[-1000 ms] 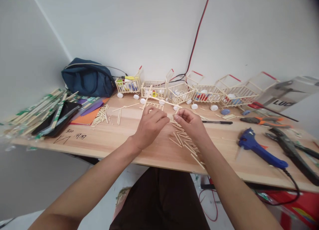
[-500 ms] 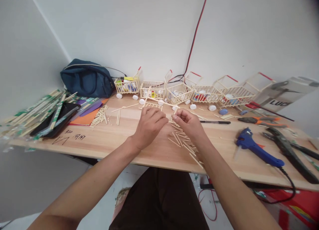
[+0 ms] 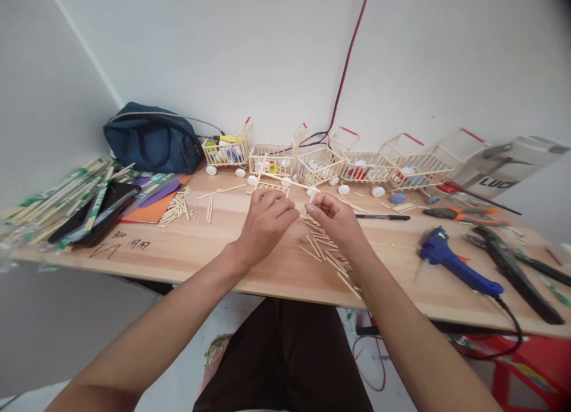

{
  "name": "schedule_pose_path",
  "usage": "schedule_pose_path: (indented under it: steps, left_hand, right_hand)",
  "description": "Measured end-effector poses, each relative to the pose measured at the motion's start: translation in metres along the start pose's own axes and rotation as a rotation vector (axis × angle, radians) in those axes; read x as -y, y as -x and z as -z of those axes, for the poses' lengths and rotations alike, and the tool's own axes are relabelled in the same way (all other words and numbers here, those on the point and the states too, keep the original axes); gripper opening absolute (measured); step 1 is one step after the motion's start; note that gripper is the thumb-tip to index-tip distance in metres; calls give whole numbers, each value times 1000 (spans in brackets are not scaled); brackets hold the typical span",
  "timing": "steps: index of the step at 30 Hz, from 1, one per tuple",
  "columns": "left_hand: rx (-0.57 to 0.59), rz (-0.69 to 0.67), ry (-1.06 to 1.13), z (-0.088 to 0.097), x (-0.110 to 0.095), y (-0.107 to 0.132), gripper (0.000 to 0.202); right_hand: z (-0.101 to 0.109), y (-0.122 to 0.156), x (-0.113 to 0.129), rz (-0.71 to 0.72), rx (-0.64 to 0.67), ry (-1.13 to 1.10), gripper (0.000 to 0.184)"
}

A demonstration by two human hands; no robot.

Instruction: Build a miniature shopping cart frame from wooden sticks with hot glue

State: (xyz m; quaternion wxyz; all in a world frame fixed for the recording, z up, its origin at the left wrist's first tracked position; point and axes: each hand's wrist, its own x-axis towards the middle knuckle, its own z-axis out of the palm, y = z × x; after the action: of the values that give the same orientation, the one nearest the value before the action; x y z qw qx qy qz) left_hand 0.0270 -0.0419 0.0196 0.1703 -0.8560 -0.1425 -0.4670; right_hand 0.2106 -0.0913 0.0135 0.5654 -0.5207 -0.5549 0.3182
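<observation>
Along the near edge of the worktop (image 3: 191, 248), right of centre, loose short sticks (image 3: 332, 257) lie in slanting rows running back to the right forearm. Toward the right edge, a blue glue gun (image 3: 461, 263) lies with its nozzle toward the left and its cable over the near edge; black-handled cutters (image 3: 520, 275) lie just beside it. Over the middle of the worktop, the right hand (image 3: 332, 219) has thumb and forefinger together, clamped on the right end of a stick frame (image 3: 289, 180). The left hand (image 3: 270, 225) is palm down, its fingers bent and close together, at the left leg of the same frame; the fingers hide the contact, so whether they are clamped on it cannot be told. The frame's long bar spans the gap between the hands, on their far side. A flat ladder-shaped stick piece (image 3: 272, 187) shows just beyond the left fingertips. Right of the right hand, a black pen (image 3: 386, 217) lies parallel to the near edge, with orange-handled pliers (image 3: 464, 214) farther right. Along the far edge stands a row of miniature stick carts (image 3: 319, 167), between a blue bag (image 3: 151, 138) at the far left corner and a carton (image 3: 499, 171) at the far right.
</observation>
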Motion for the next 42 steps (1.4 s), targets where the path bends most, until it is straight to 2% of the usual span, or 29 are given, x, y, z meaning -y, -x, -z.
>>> schedule_pose_path:
  steps: [42]
  left_hand:
    - [-14,5,-9,-1,0,1,11]
  right_hand:
    - [-1,1,1,-9,4,-18,45]
